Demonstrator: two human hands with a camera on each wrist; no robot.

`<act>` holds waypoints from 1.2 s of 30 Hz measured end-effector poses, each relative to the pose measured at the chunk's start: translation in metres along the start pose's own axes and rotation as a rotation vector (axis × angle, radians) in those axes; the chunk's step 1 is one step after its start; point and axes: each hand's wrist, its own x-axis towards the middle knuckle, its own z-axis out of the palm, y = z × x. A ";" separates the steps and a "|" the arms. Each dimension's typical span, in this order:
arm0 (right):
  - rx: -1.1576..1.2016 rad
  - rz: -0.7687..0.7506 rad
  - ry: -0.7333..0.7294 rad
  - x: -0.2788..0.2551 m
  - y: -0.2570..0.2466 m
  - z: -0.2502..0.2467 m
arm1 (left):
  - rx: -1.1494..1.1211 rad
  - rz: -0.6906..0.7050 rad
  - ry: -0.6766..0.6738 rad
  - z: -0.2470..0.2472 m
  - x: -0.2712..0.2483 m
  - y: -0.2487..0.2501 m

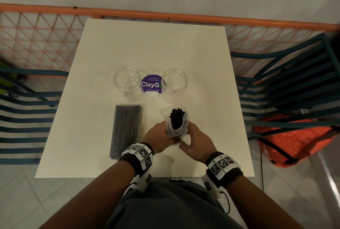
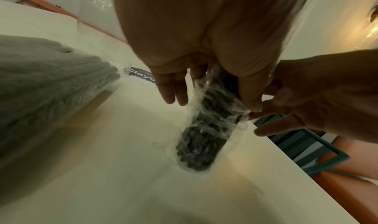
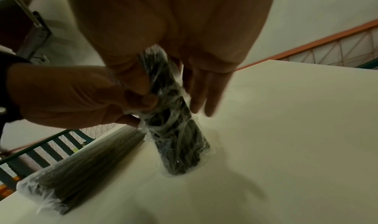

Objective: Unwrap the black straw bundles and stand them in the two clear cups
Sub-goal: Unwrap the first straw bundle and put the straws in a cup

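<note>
Black straw bundle (image 1: 177,120) stands on end near the middle of the desk (image 1: 156,48), its wrap open on top. The left hand (image 1: 158,135) and right hand (image 1: 196,141) each pinch the wrap. A hard tug could spill straws, missing the two far cups (image 1: 127,81).

Matt cream table top (image 1: 150,48), smooth and unmarked. Two clear, glossy plastic cups (image 1: 127,81) (image 1: 174,83), their rims catching highlights. Thin, crinkled transparent plastic film wrapper (image 3: 180,124), shiny with white creases, around the upright bundle of matt black straws (image 1: 177,118); a second film-wrapped black straw bundle (image 1: 127,131) lying flat, its film smoother. Glossy round purple printed sticker (image 1: 151,84). Orange painted metal mesh railing (image 1: 46,32). Orange fabric bag (image 1: 294,142), slightly sheeny.
</note>
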 end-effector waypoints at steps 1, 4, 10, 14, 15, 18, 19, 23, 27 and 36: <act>-0.057 -0.006 0.025 -0.001 -0.002 -0.001 | 0.042 0.004 -0.006 0.001 0.001 -0.002; 0.004 -0.009 0.168 -0.001 -0.013 -0.005 | 0.188 0.019 -0.006 0.004 0.002 -0.009; 0.004 0.068 0.152 0.011 -0.025 -0.007 | 0.347 -0.039 0.061 0.007 0.001 -0.007; -0.008 0.099 0.103 0.013 -0.016 -0.003 | 0.054 0.052 -0.030 -0.004 0.000 -0.007; 0.008 0.095 0.097 0.014 -0.013 -0.002 | -0.125 0.102 -0.043 -0.006 -0.001 -0.009; -0.078 0.085 0.031 0.016 -0.006 0.000 | -0.334 0.190 -0.072 -0.011 -0.009 -0.008; -0.136 0.100 -0.004 0.018 -0.005 0.002 | -0.314 0.179 -0.089 -0.011 -0.011 -0.007; -0.071 0.193 -0.191 0.018 0.000 0.010 | -0.190 0.138 -0.090 -0.005 -0.010 -0.007; 0.057 0.220 -0.087 0.017 0.002 0.009 | -0.069 0.161 -0.127 0.004 -0.006 -0.015; 0.530 0.148 0.055 0.025 -0.009 -0.001 | -0.410 0.050 0.065 0.004 0.000 -0.020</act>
